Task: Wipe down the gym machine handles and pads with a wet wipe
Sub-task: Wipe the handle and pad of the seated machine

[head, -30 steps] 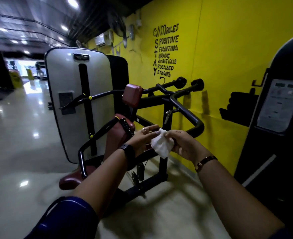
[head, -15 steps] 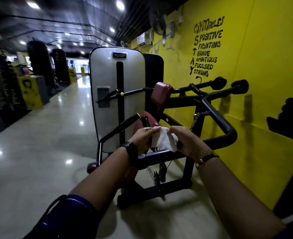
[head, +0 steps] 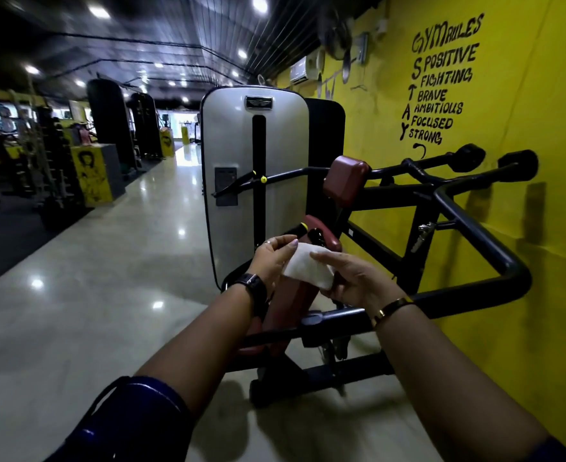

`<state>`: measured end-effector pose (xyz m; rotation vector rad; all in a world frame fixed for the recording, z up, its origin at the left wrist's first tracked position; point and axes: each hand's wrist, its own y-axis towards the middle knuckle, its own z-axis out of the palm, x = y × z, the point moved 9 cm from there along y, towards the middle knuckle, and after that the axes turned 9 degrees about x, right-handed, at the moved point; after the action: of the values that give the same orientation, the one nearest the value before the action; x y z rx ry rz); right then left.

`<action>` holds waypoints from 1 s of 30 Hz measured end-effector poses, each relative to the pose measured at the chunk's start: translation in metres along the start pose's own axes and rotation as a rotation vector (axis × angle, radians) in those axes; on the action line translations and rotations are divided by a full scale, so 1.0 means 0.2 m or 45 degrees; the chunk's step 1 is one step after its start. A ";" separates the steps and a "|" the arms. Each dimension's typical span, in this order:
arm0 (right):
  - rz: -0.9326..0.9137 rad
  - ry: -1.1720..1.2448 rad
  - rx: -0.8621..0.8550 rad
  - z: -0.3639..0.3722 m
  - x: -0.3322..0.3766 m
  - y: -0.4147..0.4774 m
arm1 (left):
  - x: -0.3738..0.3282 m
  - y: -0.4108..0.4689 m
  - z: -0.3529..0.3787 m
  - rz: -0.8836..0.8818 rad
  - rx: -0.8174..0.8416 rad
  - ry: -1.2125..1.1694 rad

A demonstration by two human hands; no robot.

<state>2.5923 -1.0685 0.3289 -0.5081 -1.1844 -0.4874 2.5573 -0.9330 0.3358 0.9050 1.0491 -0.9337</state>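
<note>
White wet wipe (head: 308, 270) held in mid-air: fingers of the left hand (head: 271, 258) pinch its upper edge, those of the right hand (head: 358, 283) curl round its lower corner; the maroon pad (head: 291, 306) stands tilted just below, nearer the left hand
</note>
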 end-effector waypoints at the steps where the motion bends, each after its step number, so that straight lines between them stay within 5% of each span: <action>1: -0.027 -0.024 0.002 0.02 0.01 0.04 | -0.01 0.02 -0.04 0.010 -0.013 0.025; 5: -0.095 -0.045 -0.097 0.03 0.07 0.21 | -0.04 0.11 -0.23 0.024 -0.152 0.117; 11: -0.294 -0.043 -0.249 0.03 0.20 0.40 | -0.07 0.19 -0.44 0.217 -0.298 1.151; 15: -0.445 -0.090 -0.410 0.01 0.21 0.51 | 0.14 0.25 -0.50 -0.055 -0.208 1.666; 17: -0.551 -0.391 -0.581 0.01 0.24 0.50 | 0.24 0.26 -0.52 -0.189 -0.118 1.784; 19: -0.735 -1.016 -0.736 0.10 0.31 0.47 | 0.28 0.25 -0.52 -0.216 -0.070 1.846; 24: -0.949 -2.272 -0.341 0.44 0.08 0.60 | 0.30 0.25 -0.52 -0.217 -0.016 2.034; 30: -0.985 -2.626 -0.259 0.50 -0.11 0.63 | 0.31 0.25 -0.51 -0.171 -0.005 1.949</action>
<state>2.5889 -0.9069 0.3233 -0.6698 -3.4087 -0.6929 2.5873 -0.8334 0.2586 1.5826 2.3873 -0.1733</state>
